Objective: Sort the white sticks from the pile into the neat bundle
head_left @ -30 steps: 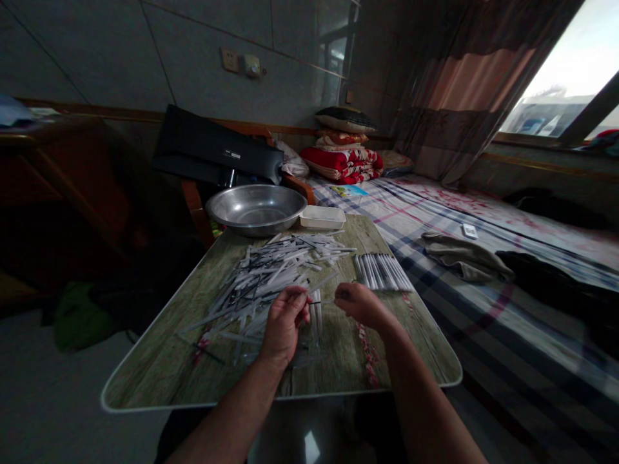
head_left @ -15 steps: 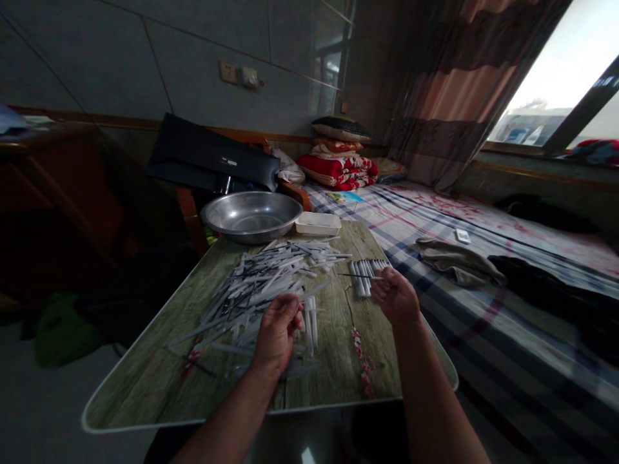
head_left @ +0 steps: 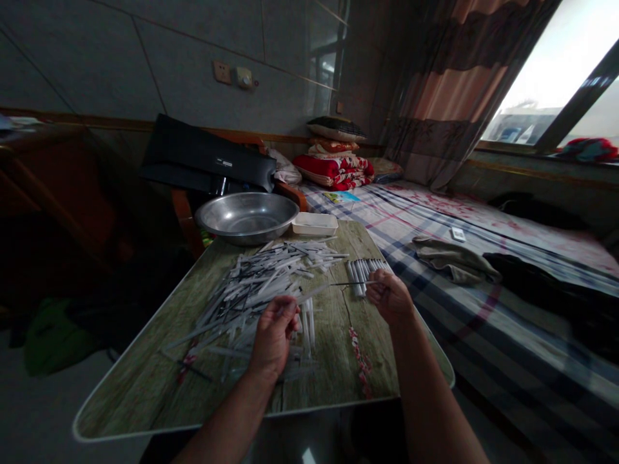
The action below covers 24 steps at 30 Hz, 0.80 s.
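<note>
My left hand is closed on a slim translucent plastic tube, which points up and to the right. Pinched in my right hand is a thin dark rod, held almost level and pointing left. The rod's tip is at the tube's far end; I cannot tell whether it has entered. Beneath and beyond my left hand spreads a loose pile of translucent tubes and dark rods. Just behind my right hand lies a neat row of white, pen-like sticks with dark ends.
All this lies on a wood-patterned table. A metal basin and a cream plastic tray stand at its far end. To the right is a bed with a checked sheet, clothes and a small white object.
The dark rod in my right hand has come level with the tube in my left hand, and their ends now meet. The whole view has shifted slightly.
</note>
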Motion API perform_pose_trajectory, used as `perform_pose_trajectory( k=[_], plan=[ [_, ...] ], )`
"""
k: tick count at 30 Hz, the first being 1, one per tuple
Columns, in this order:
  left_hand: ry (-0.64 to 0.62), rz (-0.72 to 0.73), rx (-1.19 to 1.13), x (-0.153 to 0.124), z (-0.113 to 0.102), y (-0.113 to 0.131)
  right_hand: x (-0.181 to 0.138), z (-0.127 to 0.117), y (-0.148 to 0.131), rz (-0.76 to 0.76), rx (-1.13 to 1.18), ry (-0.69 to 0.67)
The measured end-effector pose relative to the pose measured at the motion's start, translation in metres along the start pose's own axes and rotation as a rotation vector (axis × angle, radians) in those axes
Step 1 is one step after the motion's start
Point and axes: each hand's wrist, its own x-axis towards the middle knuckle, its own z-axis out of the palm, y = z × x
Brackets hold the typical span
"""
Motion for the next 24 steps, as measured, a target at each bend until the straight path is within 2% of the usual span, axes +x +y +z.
perform_pose_trajectory(
  k=[6, 10, 13, 18, 21, 24],
  plan=[
    [-0.019, 0.081, 0.149, -0.001, -0.001, -0.002, 0.000, -0.002, -0.002, 0.031, 0.038, 0.004],
    [-0.102, 0.120, 0.290, -0.005, 0.000, -0.003, 0.002, -0.005, 0.000, 0.042, 0.065, 0.064],
    [-0.152, 0.105, 0.309, -0.008, 0.001, -0.003, 0.003, -0.003, 0.006, 0.053, 0.057, 0.080],
    [-0.035, 0.141, 0.232, -0.005, 0.002, -0.001, 0.000, 0.014, 0.020, 0.071, 0.045, -0.041],
    [0.037, 0.065, 0.102, 0.000, 0.001, 0.000, -0.002, 0.028, 0.024, 0.087, 0.092, -0.154],
    [0.076, -0.011, -0.017, 0.003, 0.000, 0.001, -0.003, 0.039, 0.027, 0.092, 0.141, -0.209]
  ],
)
